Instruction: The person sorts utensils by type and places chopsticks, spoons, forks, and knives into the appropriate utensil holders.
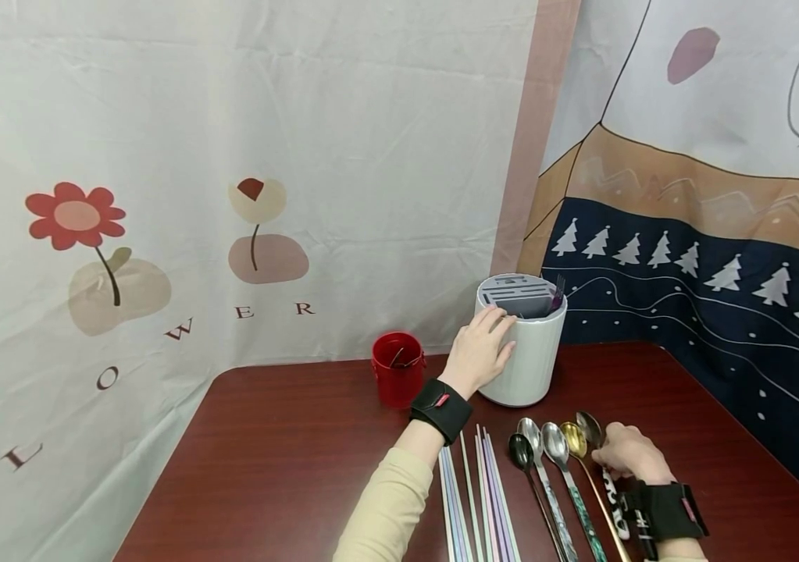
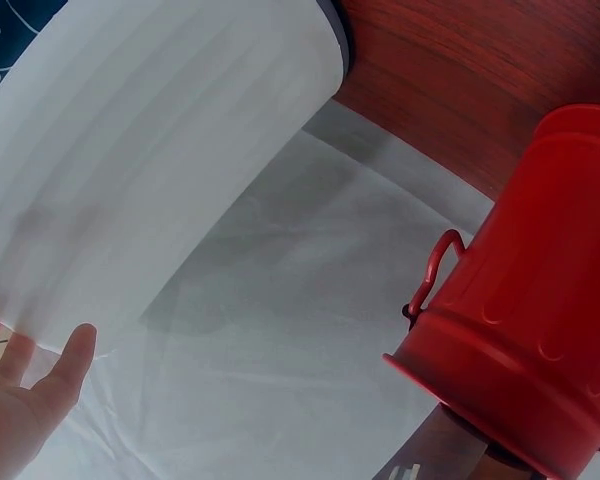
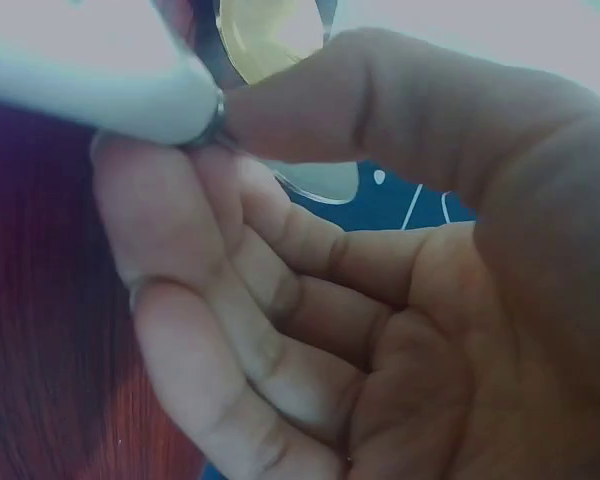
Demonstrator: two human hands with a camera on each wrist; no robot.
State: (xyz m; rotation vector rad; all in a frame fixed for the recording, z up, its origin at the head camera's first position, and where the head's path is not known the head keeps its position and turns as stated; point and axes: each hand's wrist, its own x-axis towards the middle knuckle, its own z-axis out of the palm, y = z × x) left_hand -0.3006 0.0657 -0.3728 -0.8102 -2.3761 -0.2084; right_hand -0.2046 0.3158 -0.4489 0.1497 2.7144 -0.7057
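My left hand (image 1: pixel 478 353) touches the upper rim of a white cylindrical utensil holder (image 1: pixel 531 363), which has a grey slotted top. In the left wrist view, the fingertips of that hand (image 2: pixel 30 400) meet the rim. A purple fork (image 1: pixel 558 293) stands inside the holder. At the right of a row of spoons, my right hand (image 1: pixel 629 454) pinches a spoon (image 1: pixel 588 428) with a black-and-white handle, near its neck. The right wrist view shows the thumb and index finger on the white handle (image 3: pixel 90 75) at its metal collar. A gold spoon (image 1: pixel 574 439) lies beside it.
A red bucket (image 1: pixel 399 382) with thin metal items inside stands left of the holder. Several pastel chopsticks (image 1: pixel 486 499) lie at the front, left of a black spoon (image 1: pixel 521 450) and two silver spoons (image 1: pixel 554 443). Printed cloth (image 1: pixel 371 156) hangs behind the dark red table (image 1: pixel 280 460).
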